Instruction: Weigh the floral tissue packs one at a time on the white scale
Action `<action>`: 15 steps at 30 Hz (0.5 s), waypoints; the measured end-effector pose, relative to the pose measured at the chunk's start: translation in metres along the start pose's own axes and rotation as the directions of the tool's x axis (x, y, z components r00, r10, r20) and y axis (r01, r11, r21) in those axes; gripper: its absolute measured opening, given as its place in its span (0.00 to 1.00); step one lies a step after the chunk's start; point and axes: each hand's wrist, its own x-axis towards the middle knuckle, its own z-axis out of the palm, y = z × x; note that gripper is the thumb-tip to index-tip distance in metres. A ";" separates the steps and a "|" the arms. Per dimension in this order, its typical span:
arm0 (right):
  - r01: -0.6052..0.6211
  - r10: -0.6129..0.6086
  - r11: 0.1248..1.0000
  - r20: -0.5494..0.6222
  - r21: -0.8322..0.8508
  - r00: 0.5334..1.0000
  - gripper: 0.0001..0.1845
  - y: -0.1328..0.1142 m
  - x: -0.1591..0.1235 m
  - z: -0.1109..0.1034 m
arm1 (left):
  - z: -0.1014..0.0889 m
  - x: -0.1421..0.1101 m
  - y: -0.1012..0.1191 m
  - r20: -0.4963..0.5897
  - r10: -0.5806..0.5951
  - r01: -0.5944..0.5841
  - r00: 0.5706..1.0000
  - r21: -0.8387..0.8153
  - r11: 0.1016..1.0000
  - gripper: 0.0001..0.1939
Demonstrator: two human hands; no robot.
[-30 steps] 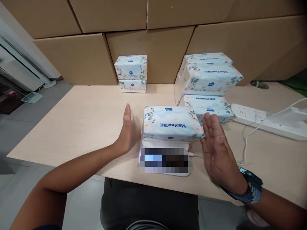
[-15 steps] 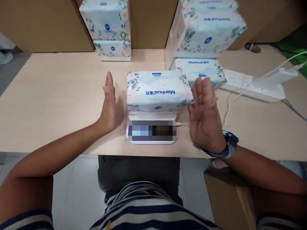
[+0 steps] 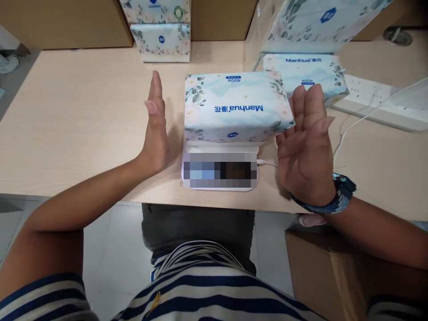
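Observation:
A pack of tissues, light blue with printed flowers and leaves, rests on a small white scale-like device whose front panel is blurred out. To the left of the pack, with a gap between, my left hand is held upright, fingers straight and palm facing it. My right hand is on the other side, palm turned inward and fingers stretched out. Its fingers are close to the pack's right end; whether they touch it I cannot tell. Neither hand holds anything.
Behind stand more tissue packs: a stack at the back left, a taller stack at the back right and a single pack before it. A white power strip with cables lies right. A cardboard box is below the table.
The view has shifted nearer and lower, so the table things appear larger and higher. Both hands keep their open pose on either side of the pack, which stays on the device.

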 end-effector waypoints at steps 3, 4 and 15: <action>-0.010 0.010 0.999 0.007 0.048 1.000 0.37 -0.001 0.000 -0.001 | 0.000 -0.001 0.001 0.015 0.004 -0.004 1.000 0.016 1.000 0.54; -0.004 0.004 0.997 0.010 0.073 1.000 0.38 -0.001 0.001 -0.001 | 0.000 -0.001 0.001 0.016 0.006 -0.006 1.000 0.022 1.000 0.55; 0.050 -0.051 0.996 0.018 0.077 0.999 0.43 0.000 0.006 -0.011 | -0.012 0.017 -0.040 0.060 0.120 -0.121 0.991 0.013 0.993 0.54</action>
